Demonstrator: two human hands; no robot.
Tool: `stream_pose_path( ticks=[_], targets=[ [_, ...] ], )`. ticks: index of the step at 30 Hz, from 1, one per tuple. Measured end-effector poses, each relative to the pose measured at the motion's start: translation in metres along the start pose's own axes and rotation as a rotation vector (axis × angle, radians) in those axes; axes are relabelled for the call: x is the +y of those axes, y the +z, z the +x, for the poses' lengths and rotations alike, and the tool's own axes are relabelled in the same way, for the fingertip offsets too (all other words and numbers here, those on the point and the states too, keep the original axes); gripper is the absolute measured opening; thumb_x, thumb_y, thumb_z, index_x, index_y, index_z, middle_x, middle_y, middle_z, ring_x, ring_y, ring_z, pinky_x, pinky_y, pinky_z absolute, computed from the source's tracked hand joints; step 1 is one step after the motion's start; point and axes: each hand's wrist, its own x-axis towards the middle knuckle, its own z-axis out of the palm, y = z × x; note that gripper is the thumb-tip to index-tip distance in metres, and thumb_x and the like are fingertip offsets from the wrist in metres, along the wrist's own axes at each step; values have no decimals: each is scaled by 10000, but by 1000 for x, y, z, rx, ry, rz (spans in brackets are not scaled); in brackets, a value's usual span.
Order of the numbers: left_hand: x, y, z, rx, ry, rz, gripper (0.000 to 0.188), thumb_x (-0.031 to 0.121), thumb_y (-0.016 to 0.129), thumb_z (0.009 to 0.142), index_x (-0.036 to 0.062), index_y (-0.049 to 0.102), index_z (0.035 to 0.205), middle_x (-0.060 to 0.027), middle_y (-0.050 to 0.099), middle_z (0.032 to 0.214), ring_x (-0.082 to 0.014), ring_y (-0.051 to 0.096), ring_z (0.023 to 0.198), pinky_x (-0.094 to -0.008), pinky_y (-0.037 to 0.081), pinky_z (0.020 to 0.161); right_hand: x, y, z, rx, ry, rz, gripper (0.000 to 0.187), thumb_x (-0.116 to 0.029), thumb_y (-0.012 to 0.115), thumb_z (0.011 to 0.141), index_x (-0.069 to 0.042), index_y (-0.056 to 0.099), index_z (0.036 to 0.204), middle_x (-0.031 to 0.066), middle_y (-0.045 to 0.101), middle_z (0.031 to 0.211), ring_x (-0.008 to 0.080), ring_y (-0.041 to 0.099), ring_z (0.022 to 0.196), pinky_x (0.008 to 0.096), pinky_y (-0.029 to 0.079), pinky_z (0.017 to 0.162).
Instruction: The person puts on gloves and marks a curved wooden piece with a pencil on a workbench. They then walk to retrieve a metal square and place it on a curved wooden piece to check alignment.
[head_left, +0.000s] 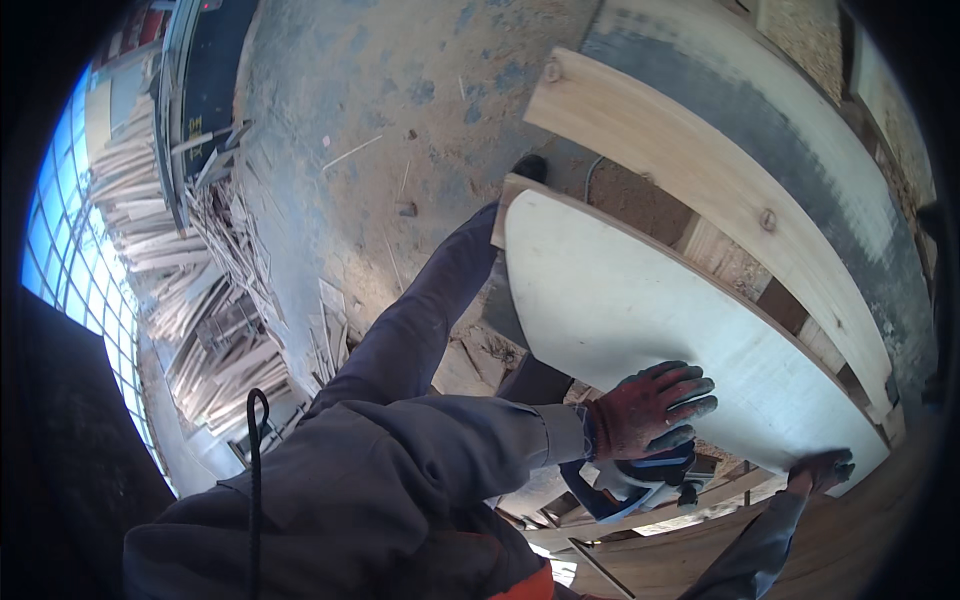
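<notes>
A pale board (620, 290) with a curved outline lies across the supports in front of me. My left hand (655, 408), in a red glove with dark fingertips, is at the board's near edge with its fingers stretched out and apart. Just below that hand is a blue and grey power tool (640, 485), partly covered by the hand and sleeve; its exact kind is not clear. Near the board's right end, my right hand (824, 470), also gloved, rests on the surface with its fingers extended and nothing held in them.
Beyond the board runs a long wooden plank (700, 170) with knots, beside a dark-smeared panel (760, 110). Sawdust and offcuts lie between them. Stacks of wood strips (220, 370) fill the left. Scraps litter the concrete floor (400, 90). My leg (420, 300) stands beside the board's left end.
</notes>
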Motion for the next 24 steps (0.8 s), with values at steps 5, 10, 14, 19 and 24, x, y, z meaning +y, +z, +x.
stream_pose_path(
  ticks=[5, 10, 14, 19, 24],
  targets=[
    [-18, -27, -73, 31, -44, -120, 449, 286, 712, 939, 79, 614, 1326, -140, 555, 1414, -337, 549, 1312, -479, 466, 1136, -47, -14, -62, -54, 37, -220, 630, -448, 554, 1065, -43, 453, 1538, 179, 523, 1542, 348, 596, 1322, 425, 494, 1113],
    [-33, -40, -133, -110, -88, -181, 485, 294, 718, 917, 78, 612, 1337, -139, 556, 1368, -333, 565, 1268, -462, 491, 1074, -66, 8, -180, -161, -306, -84, 563, -304, 574, 1089, -9, 427, 1545, 219, 449, 1591, 327, 491, 1433, 412, 440, 1152],
    [-54, -52, -168, -316, -180, -155, 634, 352, 796, 850, 89, 585, 1388, -125, 550, 1417, -326, 538, 1324, -450, 469, 1118, -76, 15, -259, -271, -486, -109, 572, -251, 584, 1088, 8, 383, 1557, 238, 412, 1596, 330, 471, 1433, 390, 420, 1163],
    [-76, -70, -194, -295, -247, -160, 578, 296, 779, 836, 113, 622, 1361, -108, 568, 1410, -308, 554, 1312, -441, 495, 1087, -81, 2, -306, -266, -224, -4, 622, -289, 651, 1056, -28, 385, 1554, 210, 416, 1586, 315, 459, 1430, 413, 423, 1160],
    [-97, -116, -202, 249, -183, -165, 551, 269, 796, 831, 156, 636, 1346, -67, 631, 1331, -289, 637, 1194, -419, 548, 999, -91, -27, -314, -234, 300, 134, 701, -373, 676, 1012, -91, 355, 1568, 161, 368, 1633, 318, 433, 1454, 469, 420, 1167]
  ],
)
